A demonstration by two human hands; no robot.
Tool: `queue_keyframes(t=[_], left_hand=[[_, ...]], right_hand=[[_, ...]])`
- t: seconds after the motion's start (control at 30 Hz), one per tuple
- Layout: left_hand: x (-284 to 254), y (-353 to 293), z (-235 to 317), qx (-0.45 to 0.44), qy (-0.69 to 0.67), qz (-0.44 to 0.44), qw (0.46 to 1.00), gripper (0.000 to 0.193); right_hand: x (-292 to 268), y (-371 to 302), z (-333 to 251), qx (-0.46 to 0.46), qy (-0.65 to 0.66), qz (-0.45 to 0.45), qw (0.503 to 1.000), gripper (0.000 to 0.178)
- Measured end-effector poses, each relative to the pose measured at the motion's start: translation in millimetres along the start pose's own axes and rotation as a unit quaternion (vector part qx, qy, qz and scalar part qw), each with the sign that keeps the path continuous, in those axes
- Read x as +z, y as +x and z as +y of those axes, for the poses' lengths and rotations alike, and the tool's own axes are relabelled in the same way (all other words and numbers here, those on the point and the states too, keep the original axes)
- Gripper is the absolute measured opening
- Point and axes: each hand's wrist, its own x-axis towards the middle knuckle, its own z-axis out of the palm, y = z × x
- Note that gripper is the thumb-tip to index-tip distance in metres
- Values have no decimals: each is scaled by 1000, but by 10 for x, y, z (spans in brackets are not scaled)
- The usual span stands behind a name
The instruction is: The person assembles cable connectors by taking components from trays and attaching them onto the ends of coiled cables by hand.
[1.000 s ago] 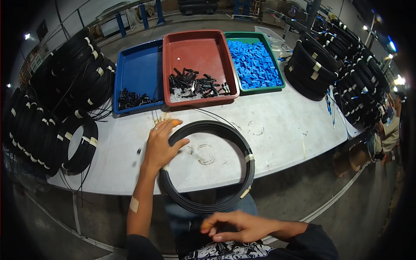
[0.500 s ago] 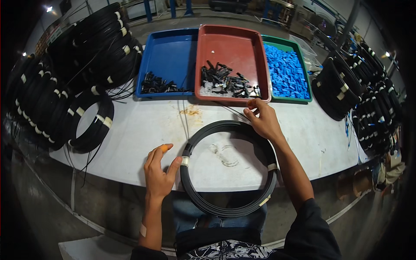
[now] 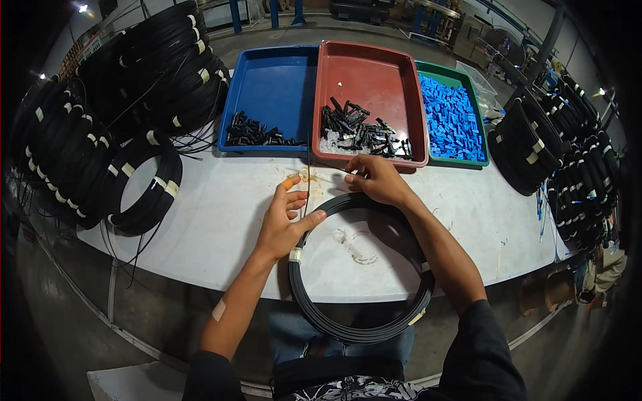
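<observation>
A coil of black cable (image 3: pixel 299 294) lies on the near part of the table and overhangs its front edge, bound with pale tape. At its far left side my left hand (image 3: pixel 284 224) is open, fingers and thumb apart. Its thumb is by the coil, and an orange cover sits on one fingertip. A thin loose cable end stands up from the coil next to these fingers. Above the coil's far side my right hand (image 3: pixel 378 182) is closed, thumb and forefinger pinching a thin black cable end. What sits at its tip is too small to make out.
Behind the coil stand a blue tray (image 3: pixel 274 73) and a red tray (image 3: pixel 368 67) with small black parts, and a green tray (image 3: pixel 485 150) with blue pieces. Stacked cable coils (image 3: pixel 150 73) crowd the left; more coils (image 3: pixel 525 140) stand right. A single coil (image 3: pixel 170 200) sits at left.
My left hand has moved right and away from me, to the loose cable end beside the coil. My right hand has come left, toward the left hand, from the red tray's near right corner.
</observation>
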Motion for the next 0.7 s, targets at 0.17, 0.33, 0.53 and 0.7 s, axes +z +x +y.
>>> queue_keyframes(t=[0.17,0.33,0.53,0.7], left_hand=[[121,127,-41,47,-175,49,982,76],[247,114,325,124,80,-52,988,102],[350,410,382,164,235,-213,934,107],[410,743,381,112,300,-354,879,102]], right_hand=[[-96,-29,238,-130,237,263,926,12],[-265,-116,169,-186,318,466,805,16],[-366,-208,74,-208,322,415,825,16],[-377,14,5,-100,257,230,933,14]])
